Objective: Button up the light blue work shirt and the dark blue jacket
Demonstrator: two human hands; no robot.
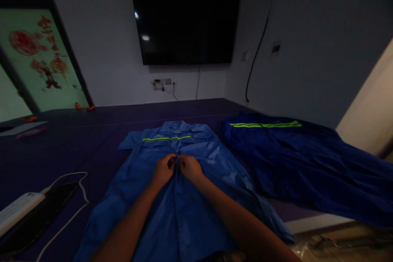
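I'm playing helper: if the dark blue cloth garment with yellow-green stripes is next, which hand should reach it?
Probably the right hand: the dark blue garment lies to its right, farther from the left hand. Both touch the lighter blue, collared cloth shirt.

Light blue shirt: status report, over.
Left hand and right hand pinching front placket. Light blue shirt spread face-up. Dark blue garment alongside, not blocking.

Dark purple platform [76,141], light blue shirt [181,213] spread under the pinching left hand [164,168] and right hand [190,167], darker blue garment [294,159] right of the grip, white block [21,211], white cable [88,202] and black flat object [43,223] left and nearer, pale sheet [21,128] and pink object [30,132] far left beyond.
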